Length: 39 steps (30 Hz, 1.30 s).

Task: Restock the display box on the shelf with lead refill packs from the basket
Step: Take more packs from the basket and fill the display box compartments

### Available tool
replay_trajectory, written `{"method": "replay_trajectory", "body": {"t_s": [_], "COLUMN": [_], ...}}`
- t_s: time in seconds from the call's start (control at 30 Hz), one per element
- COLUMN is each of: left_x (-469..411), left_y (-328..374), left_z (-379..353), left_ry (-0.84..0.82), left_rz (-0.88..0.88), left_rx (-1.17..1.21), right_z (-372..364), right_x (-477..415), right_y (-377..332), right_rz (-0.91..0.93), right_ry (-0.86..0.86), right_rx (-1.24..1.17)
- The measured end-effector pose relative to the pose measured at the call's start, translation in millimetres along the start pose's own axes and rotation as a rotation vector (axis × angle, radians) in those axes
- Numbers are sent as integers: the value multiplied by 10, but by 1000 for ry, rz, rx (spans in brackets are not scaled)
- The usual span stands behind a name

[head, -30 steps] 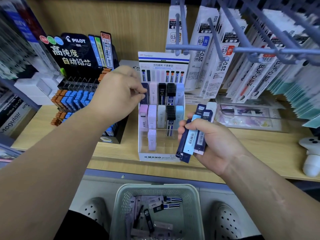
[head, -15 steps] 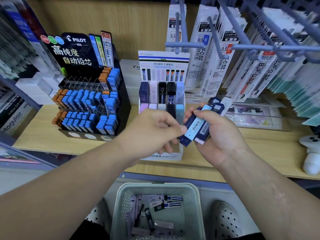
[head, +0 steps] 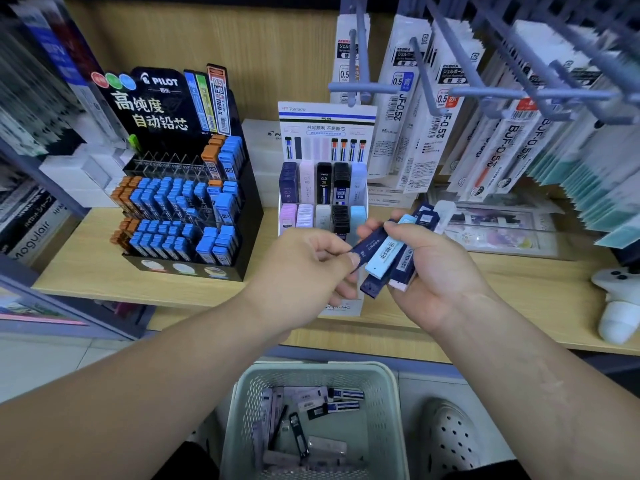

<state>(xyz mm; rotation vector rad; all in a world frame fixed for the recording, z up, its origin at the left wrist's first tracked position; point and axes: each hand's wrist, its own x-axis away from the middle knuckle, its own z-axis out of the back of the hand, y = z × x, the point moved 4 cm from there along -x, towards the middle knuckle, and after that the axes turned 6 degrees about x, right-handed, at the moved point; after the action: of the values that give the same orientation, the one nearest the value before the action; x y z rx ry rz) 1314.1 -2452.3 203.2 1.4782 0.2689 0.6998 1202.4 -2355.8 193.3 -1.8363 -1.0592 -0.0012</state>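
Observation:
The white Tombow display box (head: 327, 123) stands on the wooden shelf, its slots holding navy, lilac, black and pale blue lead refill packs. In front of it my right hand (head: 440, 271) grips a fanned bunch of refill packs (head: 388, 251), navy, pale blue and white. My left hand (head: 304, 268) pinches the lower end of one navy pack (head: 372, 242) at the left of that bunch. Both hands hide the box's lower front. Below, a pale green basket (head: 388, 403) holds several more packs.
A black Pilot lead display (head: 180, 202) stands left of the box. Grey peg hooks (head: 412, 88) with hanging pen refills jut out overhead at the right. A white figure (head: 614, 306) sits at the shelf's right edge. White perforated shoes (head: 450, 441) flank the basket.
My left hand came back from the box's upper left slot to the bunch in my right hand and now pinches a navy pack. The right hand rose slightly.

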Motion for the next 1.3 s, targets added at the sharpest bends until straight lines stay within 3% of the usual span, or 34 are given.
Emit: {"method": "replay_trajectory", "body": {"t_s": [0.2,0.4,0.53,0.63,0.87,1.0,1.3], "left_x": [-5,-33,12,33,-23,-73,-199], "left_y": [139,258,280,302,253,151,110], "left_z": [190,407,414,412,541,529,195], "left_ry": [49,-27,-178,-180,87,108,36], "left_rz": [-32,-40,-21,-78,-221,-242,-491], "left_rx": [75,147,248,246,-119,-367,-763], "right_z": [51,34,39,27,80,132,264], "right_x": [34,85,122,165,234,241,239], "right_y": [27,41,50,62,85,36,-17], "right_rz": [-24,-52,-62,-82,-113,-109,-103], "right_ry": [75,84,81,54,51,76,109], "right_rx": [170,193,202,218,297,293,304]}}
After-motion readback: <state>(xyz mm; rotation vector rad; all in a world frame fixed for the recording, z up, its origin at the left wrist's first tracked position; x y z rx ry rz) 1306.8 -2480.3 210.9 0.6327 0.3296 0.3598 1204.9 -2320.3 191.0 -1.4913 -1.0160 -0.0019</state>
